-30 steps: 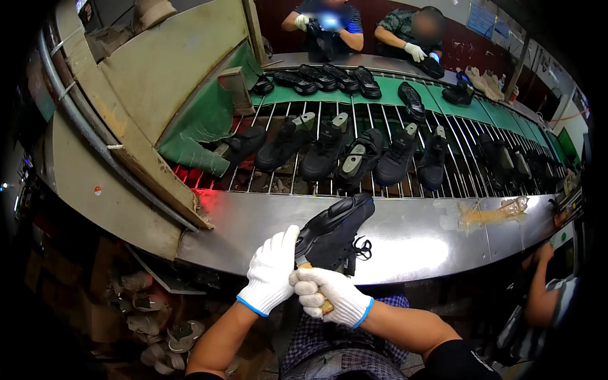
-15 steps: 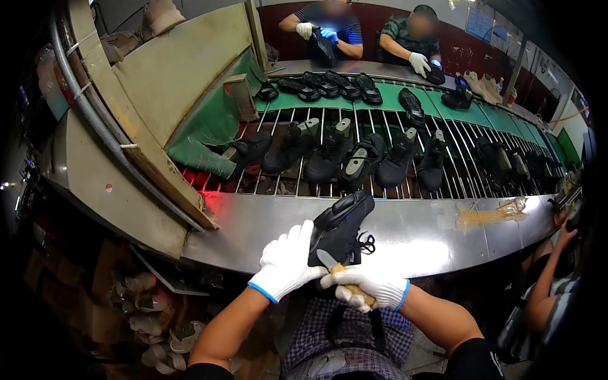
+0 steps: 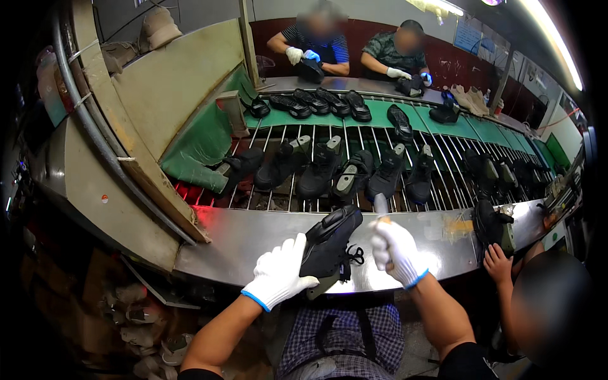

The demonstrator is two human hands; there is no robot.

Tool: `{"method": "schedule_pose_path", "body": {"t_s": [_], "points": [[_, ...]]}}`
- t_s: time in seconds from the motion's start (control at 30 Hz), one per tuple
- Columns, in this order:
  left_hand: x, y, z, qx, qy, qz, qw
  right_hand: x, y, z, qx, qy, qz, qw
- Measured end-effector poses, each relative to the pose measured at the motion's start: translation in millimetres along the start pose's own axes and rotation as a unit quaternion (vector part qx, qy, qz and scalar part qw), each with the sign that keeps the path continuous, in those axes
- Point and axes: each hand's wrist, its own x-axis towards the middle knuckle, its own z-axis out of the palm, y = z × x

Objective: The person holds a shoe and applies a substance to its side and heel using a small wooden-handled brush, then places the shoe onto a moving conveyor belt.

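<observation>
A black lace-up shoe [image 3: 326,247] rests on its side on the metal ledge, with its thick sole facing left. My left hand [image 3: 278,272], in a white knit glove with a blue cuff, is closed around the sole and heel end. To the right of the shoe, apart from it, my gloved right hand [image 3: 397,253] is raised. It grips the tan handle of a short knife [image 3: 380,206], whose blade points away from me toward the rack.
A row of black shoes on lasts [image 3: 320,171] lies across the metal-rod conveyor [image 3: 288,199]. Beyond it, loose black soles [image 3: 316,101] lie on a green strip [image 3: 377,114]. Two co-workers sit opposite. At right, another person's hand [image 3: 498,261] touches a black shoe [image 3: 487,223].
My right hand has lifted the knife away from the shoe, up and to the right. My left hand still holds the shoe. A person with a black shoe has come in at right.
</observation>
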Motion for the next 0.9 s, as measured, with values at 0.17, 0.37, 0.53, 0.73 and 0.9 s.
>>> {"method": "schedule_pose_path", "body": {"t_s": [0.17, 0.37, 0.53, 0.73, 0.9], "points": [[-1.2, -2.3, 2.5, -0.012, 0.026, 0.011, 1.0, -17.2, 0.9, 46.2, -0.599, -0.093, -0.159, 0.779], [-3.6, -7.2, 8.4, -0.036, 0.055, 0.034, 0.997, -0.4, 24.9, 63.9, -0.754, -0.201, -0.171, 0.602], [-3.1, -8.3, 16.9, -0.045, 0.082, 0.041, 0.995, -16.5, 57.5, 73.8, -0.736, -0.207, -0.205, 0.611], [-10.2, -23.4, 30.0, 0.006, 0.161, 0.09, 0.983, -14.2, 53.3, 85.5, -0.747, -0.25, -0.239, 0.568], [-2.5, -14.0, 23.5, -0.051, 0.143, 0.028, 0.988, -22.3, 37.2, 39.2, -0.687, -0.23, -0.186, 0.663]]}}
